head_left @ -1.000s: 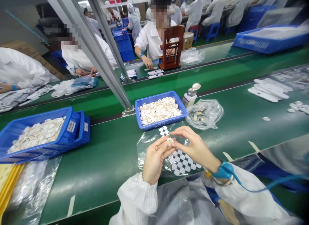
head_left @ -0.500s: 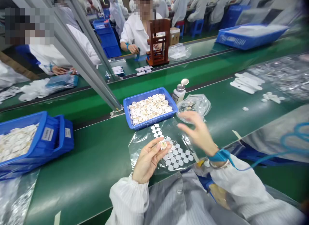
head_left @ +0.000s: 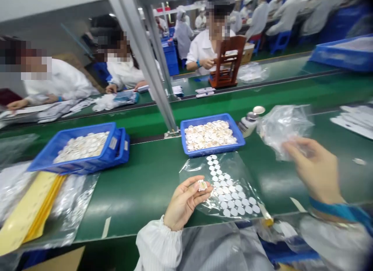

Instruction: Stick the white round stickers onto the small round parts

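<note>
My left hand (head_left: 186, 203) pinches a small round white part (head_left: 202, 185) with a gold-toned centre between thumb and fingers. Below and beside it a clear plastic sheet (head_left: 189, 168) lies flat on the bench, bearing rows of white round discs (head_left: 237, 203). To the right, my right hand (head_left: 317, 168) has its thumb and fingers closed on the near edge of a crumpled clear plastic bag (head_left: 287, 125). The bag bulges upward, and its contents are blurred. Behind the sheet stands a blue tray (head_left: 214, 151) full of similar round parts (head_left: 208, 135).
A white bottle (head_left: 248, 123) with a metal top stands right of the tray. More blue bins (head_left: 99, 164) with white parts are at left, near yellow folders (head_left: 35, 212). A metal post (head_left: 145, 61) rises behind. Co-workers (head_left: 211, 47) sit across the green bench (head_left: 140, 197).
My right hand has moved right and taken hold of the plastic bag, which is now raised and bunched. My left hand keeps the round part. The camera view has swung left.
</note>
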{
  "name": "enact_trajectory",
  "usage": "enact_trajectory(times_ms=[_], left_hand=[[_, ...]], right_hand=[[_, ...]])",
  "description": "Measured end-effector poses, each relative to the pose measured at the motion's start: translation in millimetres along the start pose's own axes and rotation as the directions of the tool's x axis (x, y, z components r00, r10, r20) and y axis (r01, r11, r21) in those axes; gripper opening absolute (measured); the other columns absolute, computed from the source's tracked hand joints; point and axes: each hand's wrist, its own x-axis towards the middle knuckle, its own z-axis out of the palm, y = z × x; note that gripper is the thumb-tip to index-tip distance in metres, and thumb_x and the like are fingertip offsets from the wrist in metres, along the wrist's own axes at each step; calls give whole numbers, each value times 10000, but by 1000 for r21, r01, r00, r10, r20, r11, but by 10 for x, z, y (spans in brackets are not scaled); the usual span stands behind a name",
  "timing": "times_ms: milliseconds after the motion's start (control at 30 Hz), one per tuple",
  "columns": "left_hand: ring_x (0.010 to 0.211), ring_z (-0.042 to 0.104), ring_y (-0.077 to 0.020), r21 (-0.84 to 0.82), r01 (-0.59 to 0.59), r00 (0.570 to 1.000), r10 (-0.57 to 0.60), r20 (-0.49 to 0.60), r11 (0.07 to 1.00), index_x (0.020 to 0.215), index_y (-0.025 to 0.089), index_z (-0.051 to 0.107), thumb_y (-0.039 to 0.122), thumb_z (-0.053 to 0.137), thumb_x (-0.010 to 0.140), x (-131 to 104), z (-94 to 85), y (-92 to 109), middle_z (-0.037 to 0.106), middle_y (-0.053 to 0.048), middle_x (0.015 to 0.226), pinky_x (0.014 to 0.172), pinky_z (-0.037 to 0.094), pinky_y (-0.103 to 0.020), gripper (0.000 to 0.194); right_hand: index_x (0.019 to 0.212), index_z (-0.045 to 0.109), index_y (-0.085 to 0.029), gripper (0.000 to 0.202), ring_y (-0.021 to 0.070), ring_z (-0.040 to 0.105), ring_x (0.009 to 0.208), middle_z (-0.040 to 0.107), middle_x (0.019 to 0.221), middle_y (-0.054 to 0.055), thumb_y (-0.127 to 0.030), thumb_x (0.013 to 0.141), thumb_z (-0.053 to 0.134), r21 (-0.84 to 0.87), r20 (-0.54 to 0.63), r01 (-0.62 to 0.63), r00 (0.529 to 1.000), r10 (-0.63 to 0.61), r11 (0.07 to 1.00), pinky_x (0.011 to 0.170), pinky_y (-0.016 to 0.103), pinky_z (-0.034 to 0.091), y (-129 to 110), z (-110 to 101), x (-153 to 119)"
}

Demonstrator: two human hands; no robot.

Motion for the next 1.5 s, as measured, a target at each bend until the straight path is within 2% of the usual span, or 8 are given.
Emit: enact_trajectory(times_ms=[133,367,467,700,900,1100,1300,1500], left_hand=[[847,752,-198,-7,-162,986,162,-39,987,977,129,724,253,804,753,-251,-109,128,781,-89,892,724,619,-242,268],[810,745,-188,42,-381,905,382,-186,923,946,167,750,292,837,706,-608,-298,313,783,-70,882,672,602,-227,285],[822,743,-194,108,-486,825,496,-272,867,944,169,740,311,853,677,-576,-477,471,783,-70,895,725,594,-263,323],[1027,696,-228,227,-591,679,630,-378,774,920,164,693,319,857,640,235,-988,860,768,-54,859,1006,452,-406,360],[1079,679,-294,239,-527,753,579,-312,815,927,156,692,317,819,676,693,-834,813,759,-113,953,933,483,-444,323],[1070,657,-169,358,-581,580,680,-448,731,930,182,712,243,784,735,305,-667,580,755,-36,975,1017,415,-275,217],[747,701,-112,-57,-304,931,284,-228,951,971,177,732,248,812,722,2,-167,68,765,-38,904,681,553,-187,270],[823,730,-146,-123,-27,999,30,20,992,959,178,755,239,827,715,81,221,-317,774,-36,892,751,589,-214,261]], right_hand=[[871,662,-284,187,295,664,996,718,1034,63,-466,828,654,329,332,184,896,-296,926,880,442,523,-726,48,-122],[1001,638,-226,175,235,531,1217,650,1220,68,-150,898,519,645,501,512,276,-820,567,1055,479,425,-1716,1257,-287],[901,685,-213,273,253,512,1219,679,1165,66,-17,804,523,651,545,517,190,-816,555,1081,504,380,-1854,1847,-287],[809,719,-193,346,286,474,1259,661,1201,95,41,663,511,639,584,392,313,-749,662,1123,533,307,-1737,2157,-188],[987,663,-216,229,207,638,1041,701,1068,59,-218,864,470,656,625,67,510,-590,752,938,432,512,-1351,1201,3],[769,639,-234,112,149,586,625,591,675,11,-334,818,651,558,820,-626,517,-246,545,582,302,529,-923,198,-215],[850,696,-246,154,152,637,727,662,777,19,-395,817,714,517,745,-397,645,-170,758,662,276,540,-872,20,-592],[954,726,-293,99,211,618,995,659,1017,45,-312,875,668,526,535,86,740,-408,846,868,385,526,-849,135,-884]])
